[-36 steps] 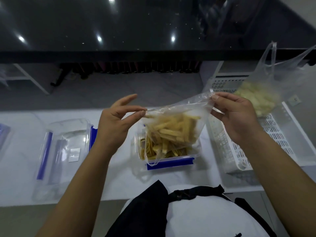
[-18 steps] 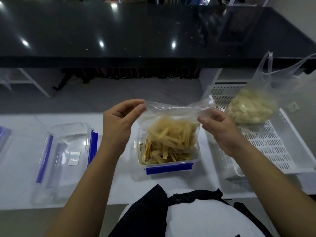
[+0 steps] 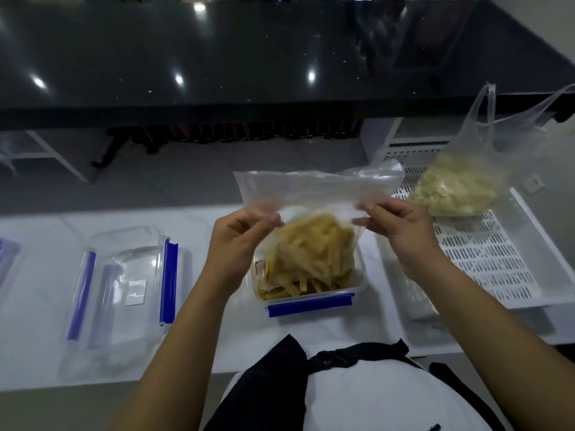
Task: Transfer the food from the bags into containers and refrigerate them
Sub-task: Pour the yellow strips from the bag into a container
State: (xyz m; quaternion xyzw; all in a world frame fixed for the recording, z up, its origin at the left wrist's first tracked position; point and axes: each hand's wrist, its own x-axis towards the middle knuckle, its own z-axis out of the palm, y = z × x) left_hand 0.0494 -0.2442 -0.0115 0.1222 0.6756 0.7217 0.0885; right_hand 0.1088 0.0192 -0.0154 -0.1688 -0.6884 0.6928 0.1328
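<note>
A clear plastic bag (image 3: 314, 191) of yellow food strips (image 3: 314, 247) hangs upside down over a clear container (image 3: 362, 279) with a blue clip. Some strips lie in the container. My left hand (image 3: 241, 241) pinches the bag on its left side and my right hand (image 3: 399, 227) pinches it on the right. A second clear bag (image 3: 460, 185) with pale food chunks sits in the white perforated tray (image 3: 485, 259) at the right.
A clear lid (image 3: 124, 275) with blue clips lies on the white counter at the left, and another blue-trimmed piece (image 3: 6, 259) shows at the far left edge. A black glossy counter (image 3: 217, 57) runs across the back. My torso sits at the near counter edge.
Both hands shifted their hold and came lower and closer together on the bag. The bag's flat end now stands up above my fingers, and the strips have sunk toward the container.
</note>
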